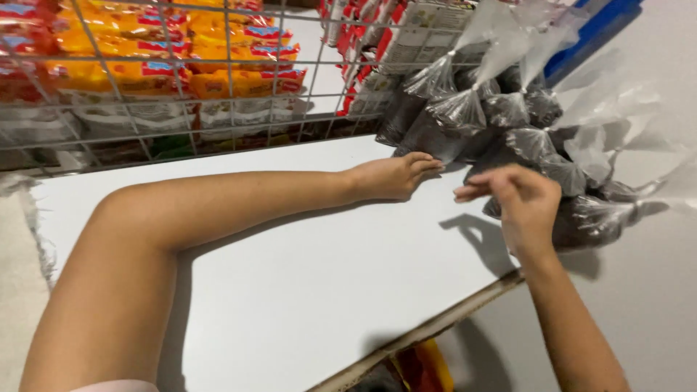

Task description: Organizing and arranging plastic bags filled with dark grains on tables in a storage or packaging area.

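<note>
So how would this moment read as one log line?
left hand: resting by dark bags | right hand: at bags, raised | surface: white table

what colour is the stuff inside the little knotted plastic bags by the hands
Dark brown to black, inside clear plastic bags; the head view shows it, beside the left hand and right hand.

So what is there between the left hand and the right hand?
In the head view, only bare white tabletop separates left hand from right hand.

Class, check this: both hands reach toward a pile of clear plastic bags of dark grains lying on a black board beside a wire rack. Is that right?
Not quite. The head view shows the board is white, not black. The rest holds: left hand and right hand reach toward the clear bags of dark grains beside the wire rack.
</note>
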